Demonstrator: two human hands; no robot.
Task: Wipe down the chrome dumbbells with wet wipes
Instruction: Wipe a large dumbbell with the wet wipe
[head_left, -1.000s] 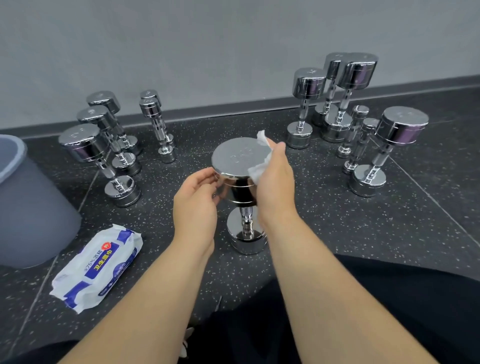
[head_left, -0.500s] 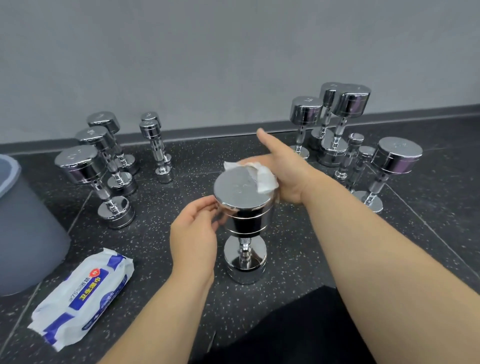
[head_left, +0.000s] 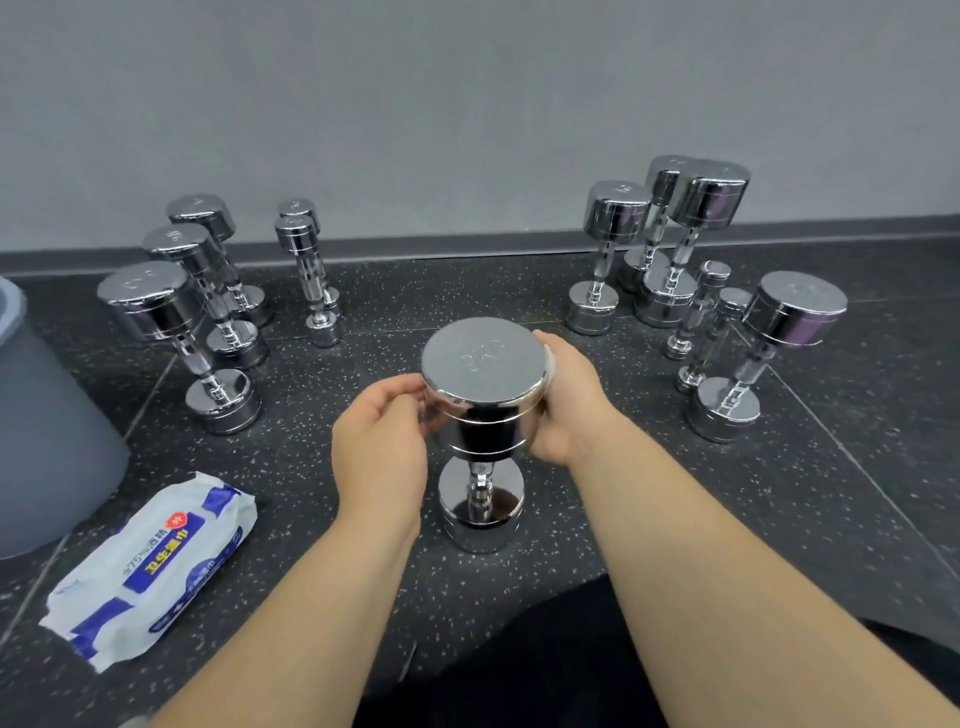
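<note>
A large chrome dumbbell (head_left: 483, 364) stands upright on the dark speckled floor in front of me. My left hand (head_left: 382, 447) grips the left side of its top head, fingers curled against the chrome. On the right side of that head my right hand (head_left: 571, 410) wraps round it and holds a white wet wipe (head_left: 550, 359) against the metal. Only a thin sliver of the wipe shows past my fingers. The lower head and knurled handle are uncovered.
A blue-and-white pack of wipes (head_left: 156, 566) lies at the lower left, beside a grey bin (head_left: 47, 441). Several chrome dumbbells stand upright at the left (head_left: 176, 332) and at the right (head_left: 670, 249), along the grey wall.
My right hand has come off the top face, where it held the wipe, and moved down to the right side of the head. My left hand stays on the left side.
</note>
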